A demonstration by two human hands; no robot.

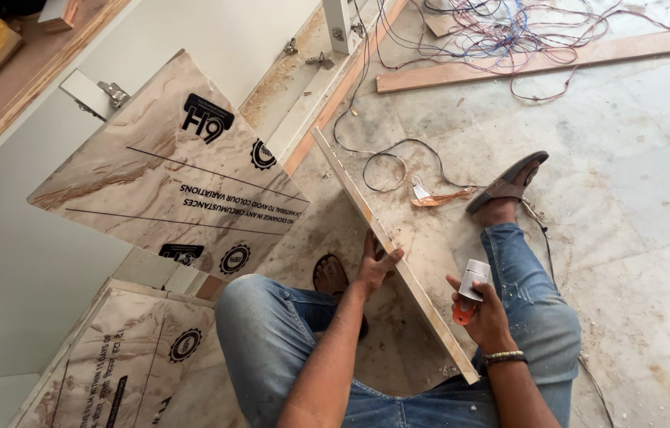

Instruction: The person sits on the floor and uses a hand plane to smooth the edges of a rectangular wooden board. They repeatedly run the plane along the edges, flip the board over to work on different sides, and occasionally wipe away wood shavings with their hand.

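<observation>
Marble-print beige panel [172,170], white/orange bottle [470,289], blue jeans [271,333].

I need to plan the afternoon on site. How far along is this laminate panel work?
Done: the marble-look panel beside the white cabinet already wears its film-covered laminate. In hand: the left hand steadies a board on edge across the lap, its wooden edge still bare, while the right hand holds a small white and orange bottle. Left: that edge, and the loose wires on the floor.

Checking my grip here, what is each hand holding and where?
Left hand grips the board at its upper edge, near mid-length. Right hand holds a small bottle around its lower body.
</observation>
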